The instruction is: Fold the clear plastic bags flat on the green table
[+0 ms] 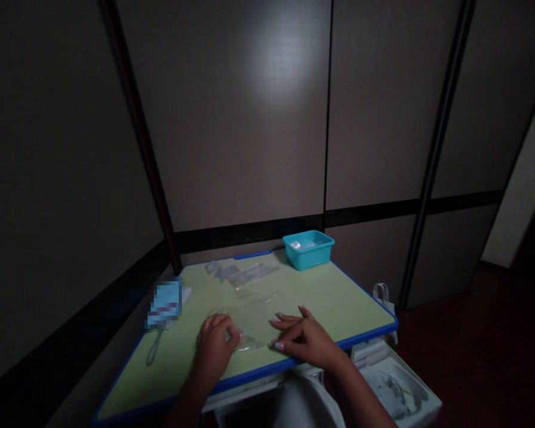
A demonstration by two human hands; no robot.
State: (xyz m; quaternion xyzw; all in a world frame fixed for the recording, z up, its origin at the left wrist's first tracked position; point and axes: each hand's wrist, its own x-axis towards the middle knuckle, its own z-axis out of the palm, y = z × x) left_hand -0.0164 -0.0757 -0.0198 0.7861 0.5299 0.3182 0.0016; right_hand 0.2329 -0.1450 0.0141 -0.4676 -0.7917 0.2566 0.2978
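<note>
A clear, thin plastic bag (255,324) lies flat near the front of the table, its outline faint against the pale top. My left hand (214,343) is at the bag's left side, fingers curled and thumb tip against its edge in a pinch. On the other side, my right hand (307,337) hovers low or rests at the right edge, its fingers spread apart and its thumb close to the bag's near corner. Beyond the bag lie several small clear packets (254,273), whose contents I cannot make out.
The pale green table (339,306) has a blue rim. A turquoise basket (310,257) holding clear packets stands at the back right. A blurred blue item (164,303) with a strap loop sits at the left edge. An open drawer (395,386) juts out at lower right. Cabinet panels stand behind.
</note>
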